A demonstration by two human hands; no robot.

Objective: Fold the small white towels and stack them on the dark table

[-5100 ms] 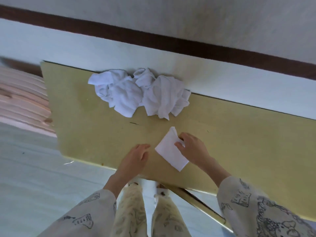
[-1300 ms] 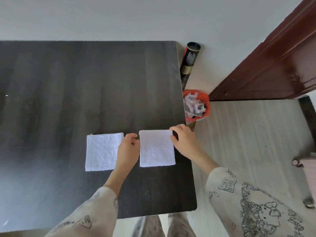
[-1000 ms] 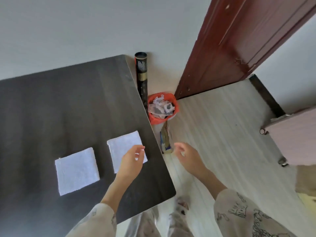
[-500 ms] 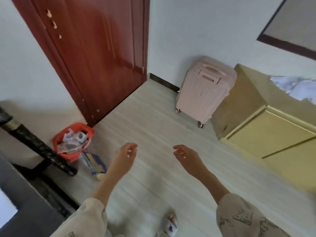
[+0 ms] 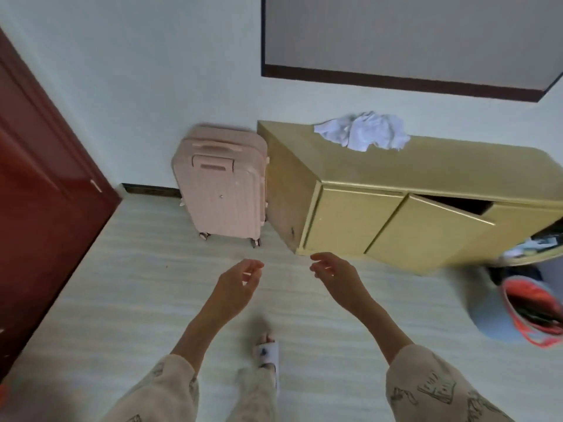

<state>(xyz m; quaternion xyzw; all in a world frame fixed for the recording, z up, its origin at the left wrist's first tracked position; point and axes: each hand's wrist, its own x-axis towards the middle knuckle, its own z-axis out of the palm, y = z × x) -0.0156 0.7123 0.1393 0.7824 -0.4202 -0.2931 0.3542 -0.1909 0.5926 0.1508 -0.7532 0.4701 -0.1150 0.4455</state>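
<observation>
A crumpled heap of small white towels (image 5: pixel 364 130) lies on top of the yellow cabinet (image 5: pixel 380 169) against the far wall. My left hand (image 5: pixel 239 283) and my right hand (image 5: pixel 333 271) hang out in front of me over the pale floor, fingers loosely curled, holding nothing. Both hands are well short of the cabinet. The dark table and the folded towels on it are out of view.
A pink suitcase (image 5: pixel 222 184) stands left of the cabinet against the wall. A red-brown door (image 5: pixel 39 190) fills the left side. One cabinet door (image 5: pixel 426 229) hangs ajar. A blue and orange bag (image 5: pixel 527 309) lies on the floor at the right. My slippered foot (image 5: pixel 266 351) is below.
I set a folded towel beside another on the dark table, let go, then turned right. The view swung from table past the door to the yellow cabinet; both hands stay empty.
</observation>
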